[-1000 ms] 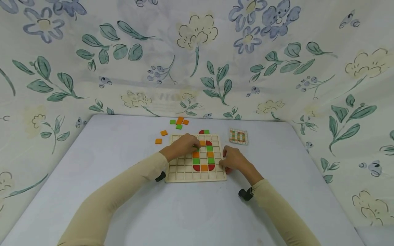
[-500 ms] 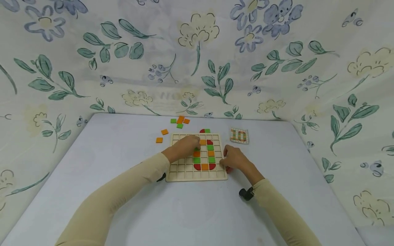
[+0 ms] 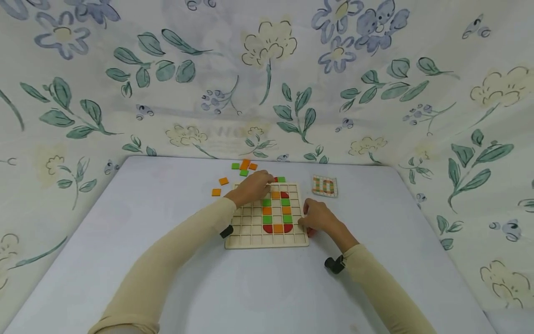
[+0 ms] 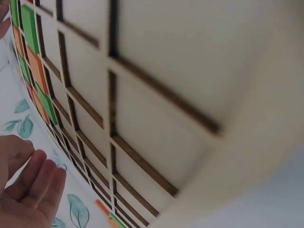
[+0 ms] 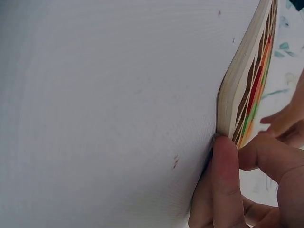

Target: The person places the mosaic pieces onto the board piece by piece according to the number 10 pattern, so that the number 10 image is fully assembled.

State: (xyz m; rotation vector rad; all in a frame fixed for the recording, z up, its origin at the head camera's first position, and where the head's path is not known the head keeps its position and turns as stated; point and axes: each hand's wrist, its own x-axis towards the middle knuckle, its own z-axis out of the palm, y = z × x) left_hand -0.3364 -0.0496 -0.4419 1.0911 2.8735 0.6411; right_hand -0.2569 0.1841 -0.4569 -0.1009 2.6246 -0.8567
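Note:
A pale wooden grid board [image 3: 246,239] lies on the table, with red, orange and green tiles in some of its cells. My left hand [image 3: 254,186] is over the board's far edge, fingertips close to a rounded red tile [image 3: 275,179] just behind it. In the left wrist view the fingers [image 4: 47,190] are slightly bent, and nothing shows between them. Whether they touch the red tile cannot be seen. At the board's right edge, my right hand [image 3: 319,216] grips the rim between thumb and finger. Something red shows beneath that hand, mostly hidden.
Beside the red tile sits a green tile [image 3: 281,179]. Loose orange and green tiles [image 3: 244,164] lie behind the board, with two orange tiles [image 3: 219,186] at its left. A small pattern card [image 3: 325,186] lies at the back right. Flowered cloth [image 3: 267,93] rises behind the table.
My left hand has left the green tile, now uncovered in the board's left tile column, and moved away to the far edge. The right hand stays at the board's right edge.

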